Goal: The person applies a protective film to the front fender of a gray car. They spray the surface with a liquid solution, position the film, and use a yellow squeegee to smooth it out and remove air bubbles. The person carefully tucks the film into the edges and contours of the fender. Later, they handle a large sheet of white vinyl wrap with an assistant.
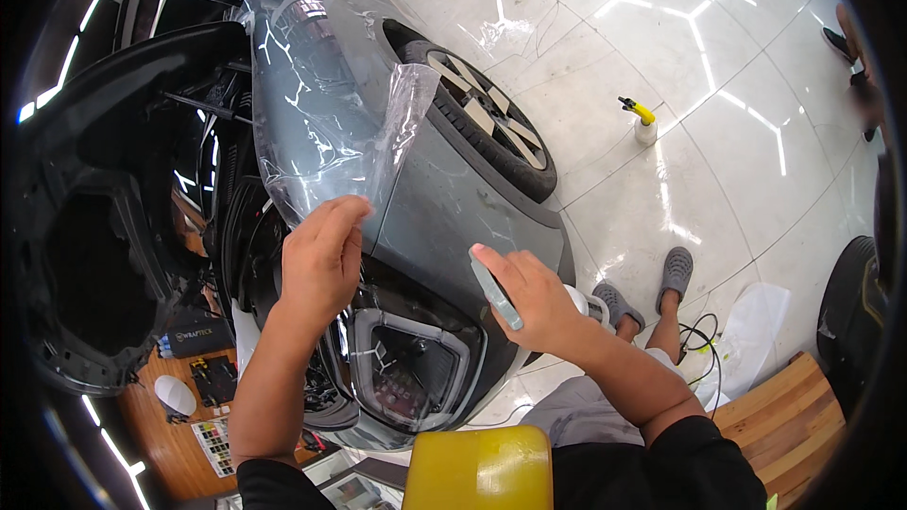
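Clear protective film (326, 146) lies over the grey car fender (425, 194), with glossy wrinkles and a loose flap standing up near the wheel arch. My left hand (324, 260) is closed in a pinch at the film's near edge, above the seam by the headlight (411, 368). Gripped in my right hand (543, 297) is a flat grey squeegee (495, 291), raised over the front bumper and apart from the film.
The hood (94, 217) stands raised on the left. Beyond the fender is the front wheel (491, 109). A spray bottle (645, 125) with a yellow-and-black head stands on the tiled floor. A wooden bench (779, 425) is at lower right. Another person (860, 85) shows at the right edge.
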A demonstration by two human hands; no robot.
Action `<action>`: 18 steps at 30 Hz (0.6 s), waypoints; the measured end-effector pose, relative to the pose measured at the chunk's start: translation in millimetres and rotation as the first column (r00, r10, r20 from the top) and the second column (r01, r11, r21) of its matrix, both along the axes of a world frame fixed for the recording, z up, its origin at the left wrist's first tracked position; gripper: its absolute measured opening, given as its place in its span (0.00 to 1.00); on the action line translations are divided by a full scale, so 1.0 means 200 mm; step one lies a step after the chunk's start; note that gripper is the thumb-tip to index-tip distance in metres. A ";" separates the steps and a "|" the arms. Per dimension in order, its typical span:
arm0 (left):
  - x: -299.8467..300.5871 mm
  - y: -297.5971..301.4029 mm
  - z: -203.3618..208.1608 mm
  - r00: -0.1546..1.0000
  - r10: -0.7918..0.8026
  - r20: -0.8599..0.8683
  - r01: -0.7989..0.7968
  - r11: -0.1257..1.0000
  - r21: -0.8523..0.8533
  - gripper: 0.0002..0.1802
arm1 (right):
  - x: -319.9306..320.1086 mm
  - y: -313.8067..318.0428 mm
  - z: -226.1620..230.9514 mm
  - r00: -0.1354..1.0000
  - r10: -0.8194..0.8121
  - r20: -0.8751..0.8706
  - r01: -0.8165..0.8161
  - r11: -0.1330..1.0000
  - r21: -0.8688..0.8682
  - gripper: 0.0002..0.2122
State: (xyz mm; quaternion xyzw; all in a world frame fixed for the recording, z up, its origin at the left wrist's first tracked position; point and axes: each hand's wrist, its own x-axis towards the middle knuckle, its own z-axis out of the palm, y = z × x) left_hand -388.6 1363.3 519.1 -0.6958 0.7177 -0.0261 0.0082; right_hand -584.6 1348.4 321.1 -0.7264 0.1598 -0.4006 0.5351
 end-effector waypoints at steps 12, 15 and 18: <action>-0.02 -0.03 0.01 0.998 -0.062 0.020 0.064 0.994 -0.093 0.10 | 0.02 0.00 -0.04 0.999 0.030 0.024 -0.030 1.000 0.000 0.38; -0.01 -0.02 0.01 0.996 -0.081 0.031 0.084 0.991 -0.108 0.11 | 0.02 0.01 -0.04 0.998 0.064 -0.004 -0.063 0.998 0.017 0.39; -0.01 -0.02 0.00 0.995 -0.095 0.040 0.099 0.990 -0.097 0.11 | 0.06 0.00 -0.03 0.996 0.027 0.079 -0.026 0.999 -0.021 0.40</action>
